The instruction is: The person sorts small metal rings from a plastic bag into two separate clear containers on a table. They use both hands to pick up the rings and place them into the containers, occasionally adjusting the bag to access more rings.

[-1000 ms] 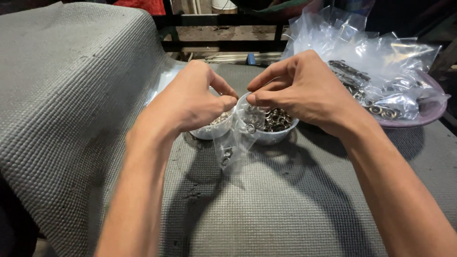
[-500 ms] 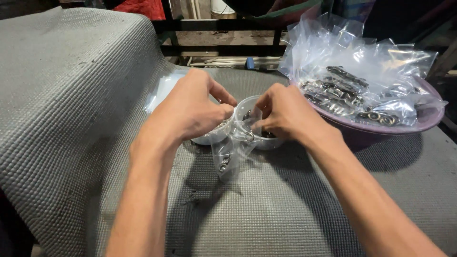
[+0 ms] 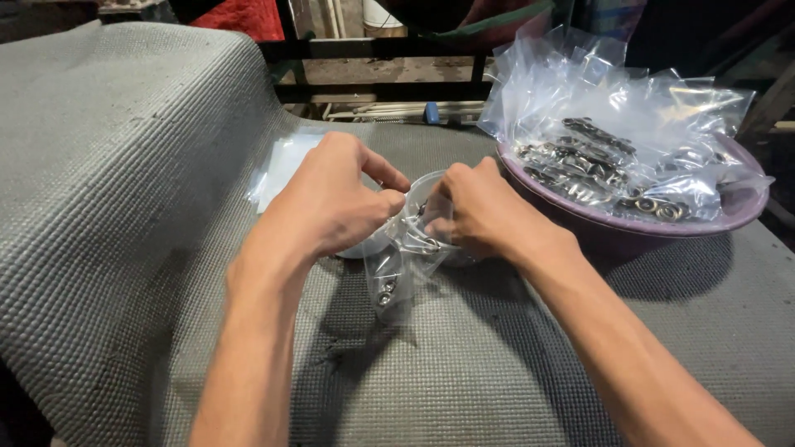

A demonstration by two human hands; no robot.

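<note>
1. Across the whole desk lies a grey ribbed foam mat (image 3: 132, 207), humped up on the left side and flat in the middle where the work is going on.
2. Off to the right, well apart from both hands, sits a purple basin (image 3: 737, 217) heaped with filled clear bags (image 3: 604, 124) of small metal rings.
3. Behind the left hand, a little stack of empty flat plastic bags (image 3: 281, 165) lies on the mat, near but not touching it as far as I can see.
4. Left hand (image 3: 331, 203) and right hand (image 3: 484, 219) meet in the middle, pretty much level with each other, so neither is clearly closer to the thing.
5. Right between them is a white bowl (image 3: 426, 186) with metal rings in it; only part of the rim shows behind the fingers, and it's mostly hidden.
6. The thing that matters: a small clear zip bag (image 3: 396, 277). Its mouth is up at the fingertips, and its long axis runs from there down toward the camera, so the body hangs below and nearer than the fingers, bottom end about at the mat. A few metal rings (image 3: 386, 290) sit low inside it.
7. Fingers of both hands are pinched on the top edge of that bag, left on its left side, right on its right. Whether the mouth is spread or sealed, I can't tell.
</note>
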